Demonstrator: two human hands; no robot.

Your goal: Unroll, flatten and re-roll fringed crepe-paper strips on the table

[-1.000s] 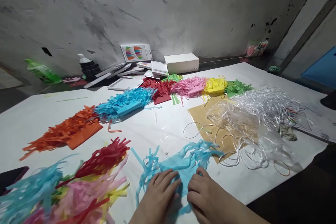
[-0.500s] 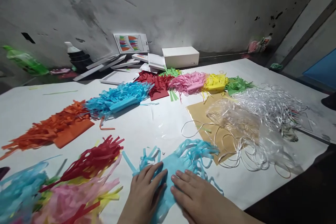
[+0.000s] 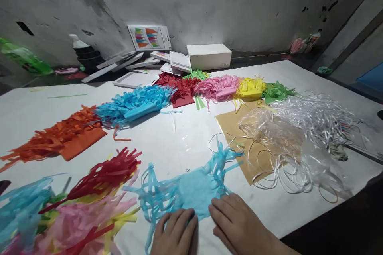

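Observation:
A light-blue tissue paper fringe [image 3: 196,189] lies spread on the white-covered table in front of me, its plain middle flat and its cut strips fanned out to the left and far right. At its near edge rests my left hand [image 3: 176,233], fingers side by side and lying flat; its thumb is hidden. My right hand [image 3: 239,223] touches the near right corner, its fingers stretched over the paper's edge and the thumb lower down. Neither hand shows a grip on the paper.
Fringed paper bundles in orange [image 3: 82,143], blue [image 3: 137,107], red [image 3: 182,91], pink [image 3: 217,87], yellow [image 3: 249,87] and green [image 3: 278,91] form an arc. Mixed tassels [image 3: 86,219] lie left; white cord [image 3: 278,171], clear plastic [image 3: 323,171] and brown paper [image 3: 227,121] lie right. A white box [image 3: 208,56] stands behind.
The blue fringe is spread wider and turned, its strips now fanned left. Both hands have drawn back from over its middle to its near edge. The view has shifted slightly.

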